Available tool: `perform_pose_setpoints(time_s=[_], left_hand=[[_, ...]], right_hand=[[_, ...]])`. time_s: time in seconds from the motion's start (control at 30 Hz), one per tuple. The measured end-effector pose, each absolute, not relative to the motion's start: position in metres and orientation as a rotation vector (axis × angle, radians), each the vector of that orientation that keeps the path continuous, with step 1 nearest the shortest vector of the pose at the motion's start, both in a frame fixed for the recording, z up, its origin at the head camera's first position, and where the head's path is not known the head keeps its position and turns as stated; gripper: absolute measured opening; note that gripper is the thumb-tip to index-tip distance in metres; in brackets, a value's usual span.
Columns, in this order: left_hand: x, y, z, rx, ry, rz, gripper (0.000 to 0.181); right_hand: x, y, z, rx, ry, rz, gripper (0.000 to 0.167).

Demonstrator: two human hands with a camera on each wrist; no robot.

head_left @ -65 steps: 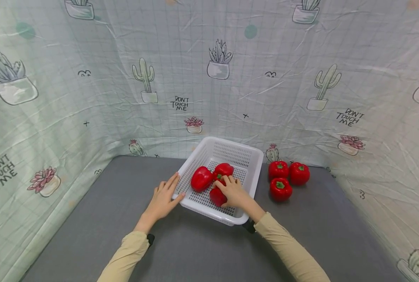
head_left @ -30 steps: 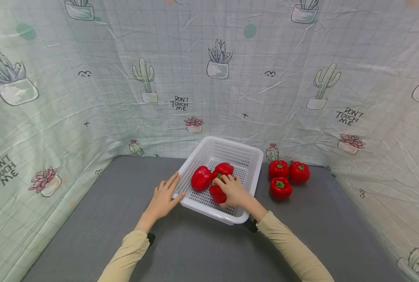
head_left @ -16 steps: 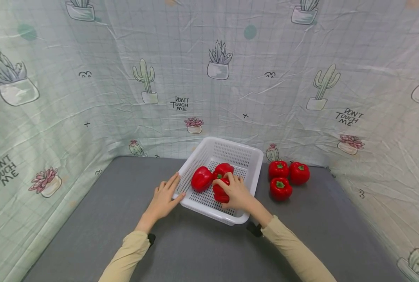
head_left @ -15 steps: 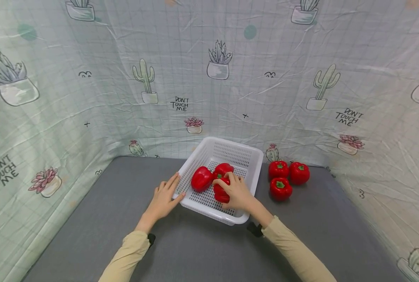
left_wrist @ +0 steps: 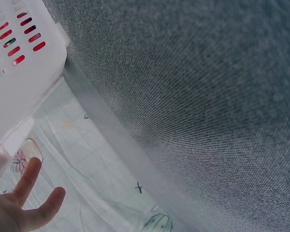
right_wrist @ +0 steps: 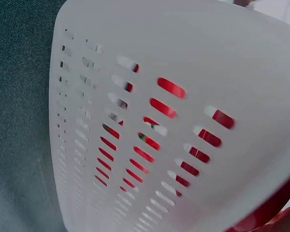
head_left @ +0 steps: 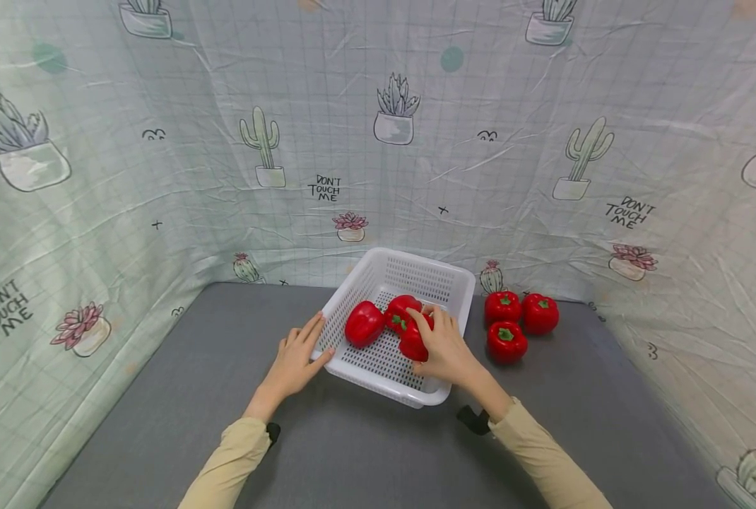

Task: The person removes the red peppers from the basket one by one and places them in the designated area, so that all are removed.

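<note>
Right hand (head_left: pixel 445 351) grips a red pepper (head_left: pixel 412 346) inside the white basket (head_left: pixel 375 382) — left hand (head_left: pixel 295 358), fingers straight, touches it at nine o'clock — three peppers (head_left: pixel 506 343) outside at three.

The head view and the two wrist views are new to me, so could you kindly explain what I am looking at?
There is no machine here, just a person's two bare hands. The head picture comes from a camera worn on the head, looking forward and down. The other two come from cameras on the wrists: both show the white slotted basket close up, with red showing through the slots.

The basket stands on a grey surface in front of a cactus-print backdrop. The left hand rests at its rim. The right hand grips a red bell pepper; how far it is lifted, I cannot tell. Two other peppers lie in the basket, and three loose peppers sit to its right.
</note>
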State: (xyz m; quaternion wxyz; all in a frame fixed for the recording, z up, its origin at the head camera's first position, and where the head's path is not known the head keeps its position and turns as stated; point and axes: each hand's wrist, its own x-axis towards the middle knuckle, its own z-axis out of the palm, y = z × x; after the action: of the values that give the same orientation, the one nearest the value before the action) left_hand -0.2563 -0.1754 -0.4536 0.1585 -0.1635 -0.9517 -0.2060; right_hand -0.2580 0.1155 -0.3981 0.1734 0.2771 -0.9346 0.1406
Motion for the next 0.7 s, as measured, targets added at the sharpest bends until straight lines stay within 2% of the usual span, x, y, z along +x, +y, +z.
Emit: perform_pose_setpoints(time_s=[0.7], left_hand=[[-0.255,-0.175,-0.451,-0.462,-2.736,-0.597,0.064]], right_hand=[[-0.232,0.16,-0.385,0.595,-2.454,0.377,0.087]])
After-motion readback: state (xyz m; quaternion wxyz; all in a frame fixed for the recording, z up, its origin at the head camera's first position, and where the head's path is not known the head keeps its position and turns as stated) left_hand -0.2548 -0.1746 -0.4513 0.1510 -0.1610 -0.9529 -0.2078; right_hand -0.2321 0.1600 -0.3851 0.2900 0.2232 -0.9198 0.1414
